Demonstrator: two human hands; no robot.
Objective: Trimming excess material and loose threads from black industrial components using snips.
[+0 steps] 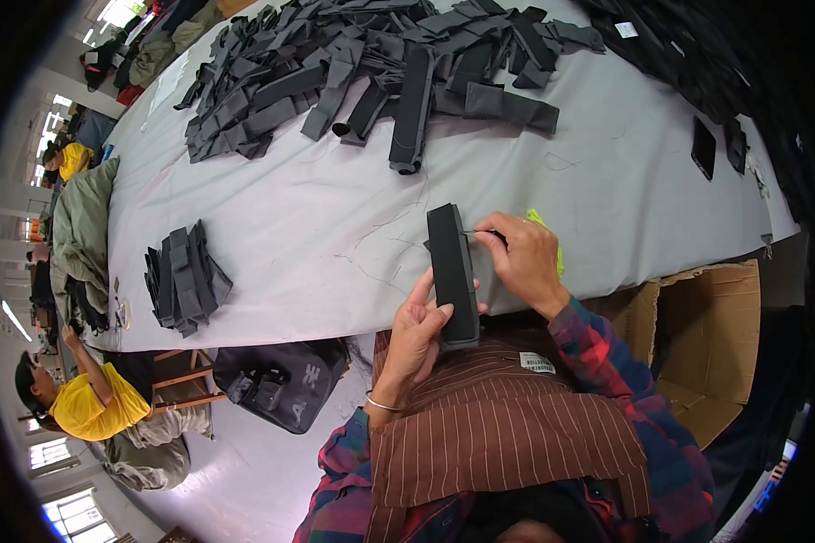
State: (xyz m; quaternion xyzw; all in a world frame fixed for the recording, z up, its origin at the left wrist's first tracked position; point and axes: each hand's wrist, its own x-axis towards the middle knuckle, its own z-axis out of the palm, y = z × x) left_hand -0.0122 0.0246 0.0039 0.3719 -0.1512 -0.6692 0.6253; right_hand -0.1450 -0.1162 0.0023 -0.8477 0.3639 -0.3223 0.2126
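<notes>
My left hand (418, 333) holds a long dark fabric strip (453, 281) near its lower end, thumb on top and fingers beneath. The strip stands nearly upright in the view, over the table's near edge. At its upper right side, my right hand (525, 258) pinches a small dark tool with a thin pointed tip (489, 233); the fingers hide most of it, so its exact kind is unclear. That tip reaches the strip's edge. Beyond the right hand lies a bright yellow-green piece (560, 258), partly covered by it.
A large heap of dark strips (344, 72) covers the far part of the grey-covered table (290, 208). At left sits a smaller stack (186, 279). Loose threads lie mid-table. A phone (703, 149) is at right, an open cardboard box (711, 344) below it. People in yellow (100, 403) work at left.
</notes>
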